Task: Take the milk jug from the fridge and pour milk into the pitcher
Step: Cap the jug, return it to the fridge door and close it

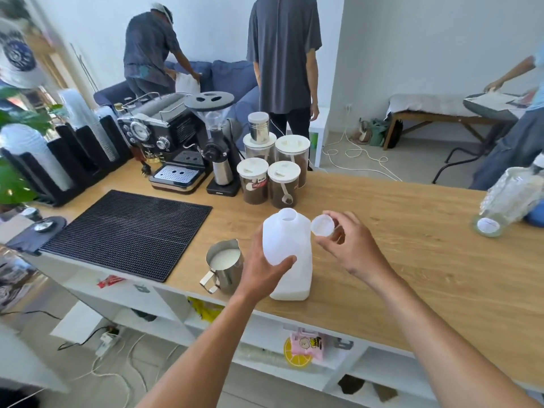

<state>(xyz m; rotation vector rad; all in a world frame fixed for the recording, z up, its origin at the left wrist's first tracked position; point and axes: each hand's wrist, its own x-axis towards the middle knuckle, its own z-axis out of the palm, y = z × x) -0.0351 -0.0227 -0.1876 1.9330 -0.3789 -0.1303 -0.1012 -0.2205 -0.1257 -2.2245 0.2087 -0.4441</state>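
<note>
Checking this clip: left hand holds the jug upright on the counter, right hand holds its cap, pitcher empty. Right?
No. The pitcher is not empty: the head view shows milk in it. The rest holds: the left hand holds the jug upright on the counter, and the right hand holds its cap.

The left hand (260,269) hides part of the pitcher (224,270).

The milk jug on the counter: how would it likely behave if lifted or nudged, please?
Probably light: the milk jug shows milk only near its base. Tall and nearly empty, it may tip if nudged. Uncapped, the cap in the right hand, it could spill.
</note>
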